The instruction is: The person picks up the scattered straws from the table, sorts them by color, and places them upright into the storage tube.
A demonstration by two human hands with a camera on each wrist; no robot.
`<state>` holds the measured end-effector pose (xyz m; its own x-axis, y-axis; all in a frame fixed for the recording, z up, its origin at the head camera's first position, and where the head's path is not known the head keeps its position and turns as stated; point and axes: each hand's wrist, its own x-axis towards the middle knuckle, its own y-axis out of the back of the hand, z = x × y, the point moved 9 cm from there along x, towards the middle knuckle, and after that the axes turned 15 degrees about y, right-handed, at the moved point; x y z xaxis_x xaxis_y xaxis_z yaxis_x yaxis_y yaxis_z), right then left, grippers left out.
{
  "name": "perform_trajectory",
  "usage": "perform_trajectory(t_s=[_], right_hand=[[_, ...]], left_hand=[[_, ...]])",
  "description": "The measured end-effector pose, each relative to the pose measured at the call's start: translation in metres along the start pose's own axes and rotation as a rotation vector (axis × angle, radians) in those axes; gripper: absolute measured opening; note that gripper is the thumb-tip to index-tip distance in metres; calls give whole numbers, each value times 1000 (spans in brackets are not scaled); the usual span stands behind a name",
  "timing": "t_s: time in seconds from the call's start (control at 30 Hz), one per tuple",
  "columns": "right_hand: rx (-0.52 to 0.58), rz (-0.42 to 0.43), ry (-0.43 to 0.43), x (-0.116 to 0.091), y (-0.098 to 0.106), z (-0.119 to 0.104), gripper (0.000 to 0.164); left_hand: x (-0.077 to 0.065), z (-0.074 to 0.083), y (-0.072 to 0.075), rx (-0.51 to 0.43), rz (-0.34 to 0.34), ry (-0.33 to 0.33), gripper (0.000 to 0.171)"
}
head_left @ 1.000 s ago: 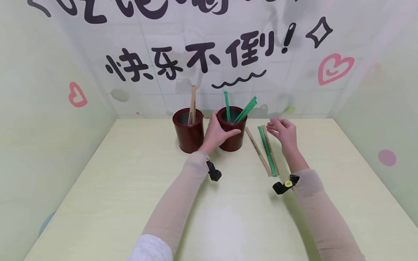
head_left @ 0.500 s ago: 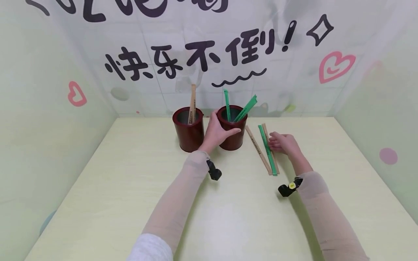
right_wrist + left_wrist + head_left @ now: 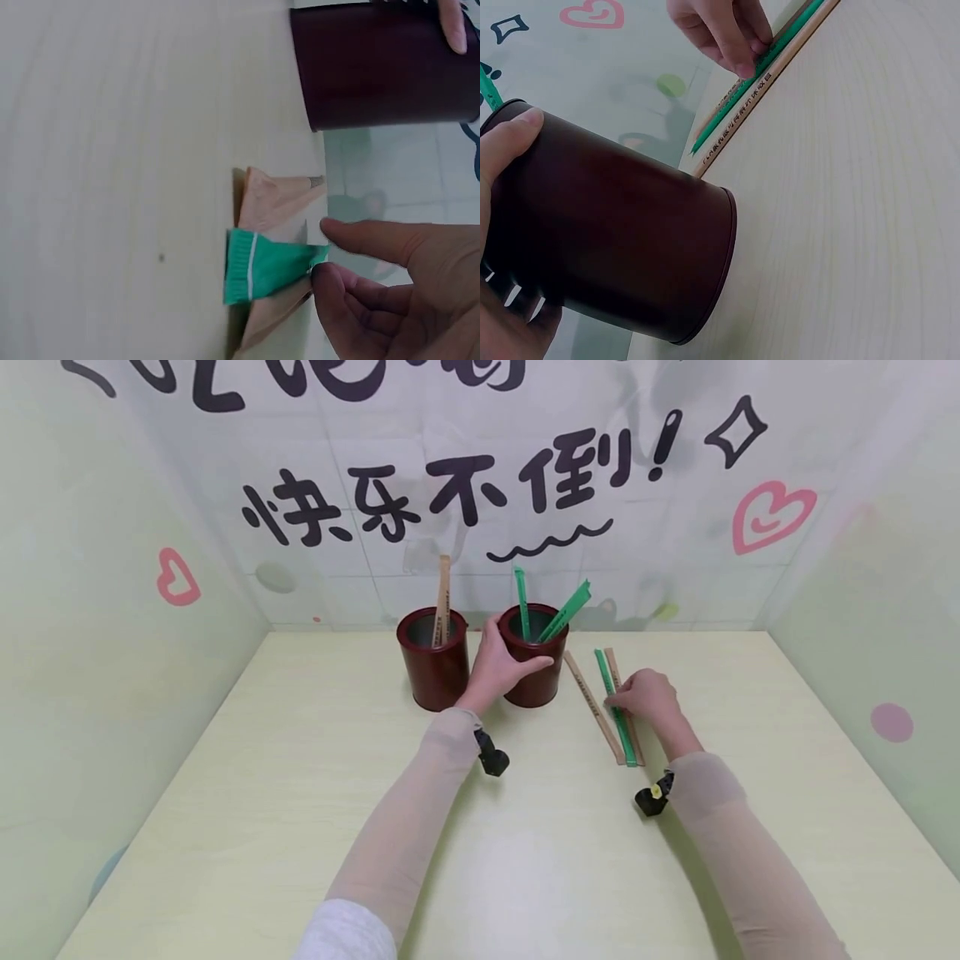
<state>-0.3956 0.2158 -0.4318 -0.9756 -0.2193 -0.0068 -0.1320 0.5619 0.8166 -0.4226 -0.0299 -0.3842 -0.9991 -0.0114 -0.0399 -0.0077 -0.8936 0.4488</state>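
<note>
My left hand grips the right dark red canister round its side, thumb across the front near the rim. Two green-wrapped straws stick up out of it. To its right, a green-wrapped straw lies on the table between two brown-wrapped straws. My right hand pinches the green one near its middle, thumb and index finger on either side in the right wrist view. The straw's flat crimped end still lies close to the tabletop.
A matching left canister holds brown-wrapped straws and stands close beside my left hand. Behind both canisters rises a wall with large black lettering. Side walls border the pale wooden table.
My right hand has come down and toward me from above the far ends of the loose straws, then closed on the green one. The left hand and both canisters stay where they were.
</note>
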Motion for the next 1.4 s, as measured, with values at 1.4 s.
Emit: perform_trajectory(t_s=[1.4], right_hand=[[844, 407, 210, -9, 72, -56, 10]], left_hand=[[-12, 18, 7, 118, 60, -55, 122]])
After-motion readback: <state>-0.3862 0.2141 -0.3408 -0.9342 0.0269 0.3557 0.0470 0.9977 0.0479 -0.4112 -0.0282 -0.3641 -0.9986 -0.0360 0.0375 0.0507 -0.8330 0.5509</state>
